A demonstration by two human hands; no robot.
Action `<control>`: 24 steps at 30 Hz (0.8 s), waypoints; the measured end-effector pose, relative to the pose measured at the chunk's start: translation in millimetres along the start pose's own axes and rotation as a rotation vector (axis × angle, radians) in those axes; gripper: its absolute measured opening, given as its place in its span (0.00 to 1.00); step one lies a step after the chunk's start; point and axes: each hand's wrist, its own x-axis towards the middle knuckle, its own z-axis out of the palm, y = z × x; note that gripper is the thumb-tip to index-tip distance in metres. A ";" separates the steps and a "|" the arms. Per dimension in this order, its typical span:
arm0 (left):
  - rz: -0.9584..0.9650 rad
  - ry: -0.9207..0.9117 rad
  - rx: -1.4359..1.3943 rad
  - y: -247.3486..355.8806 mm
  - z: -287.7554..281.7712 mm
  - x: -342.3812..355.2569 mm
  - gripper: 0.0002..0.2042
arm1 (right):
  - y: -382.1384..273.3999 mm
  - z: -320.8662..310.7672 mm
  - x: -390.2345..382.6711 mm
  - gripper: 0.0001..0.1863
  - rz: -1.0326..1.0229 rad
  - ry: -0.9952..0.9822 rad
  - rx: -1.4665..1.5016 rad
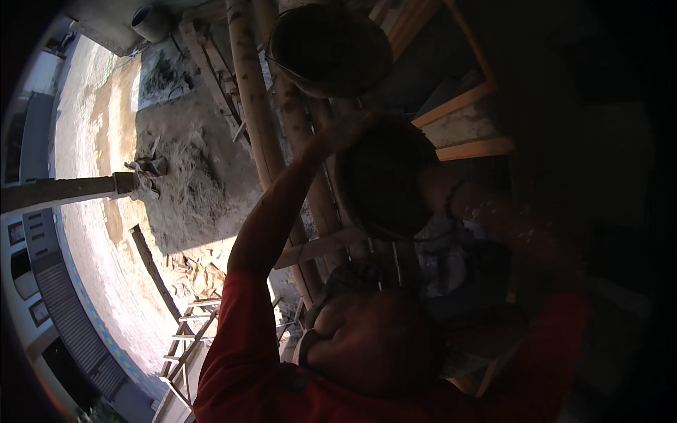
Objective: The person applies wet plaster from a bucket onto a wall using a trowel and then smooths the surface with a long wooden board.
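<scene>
In deep shade, a dark round bucket sits tilted against light wooden poles, its inside too dark to make out. My left arm stretches up from a red sleeve, and my left hand is closed over the bucket's upper left rim. From the other side comes my right hand, a dark bracelet at its wrist. It reaches over the right edge into the bucket's mouth, its fingers lost in shadow. Just above stands a second dark bucket, its wire handle along the left side, touched by neither hand.
Round wooden poles run beside the buckets, with a short crosspiece below. An orange-brown wooden frame stands at the right. On the left lie a grey sand heap, a wooden ladder-like stand and a post.
</scene>
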 end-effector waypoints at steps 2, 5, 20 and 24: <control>-0.022 -0.036 0.336 24.5 6.1 0.7 0.20 | -6.3 -2.1 -6.3 0.15 -0.053 -0.054 0.024; 0.093 0.056 0.926 43.9 29.8 -7.9 0.17 | -19.1 4.9 -9.0 0.15 -0.059 -0.127 0.155; 0.290 0.585 0.391 77.8 51.3 -78.2 0.16 | 7.1 21.2 -6.1 0.10 0.074 0.304 0.168; 0.194 0.453 0.513 61.1 90.6 -126.3 0.20 | -3.2 -3.0 -37.8 0.11 -0.130 0.026 0.050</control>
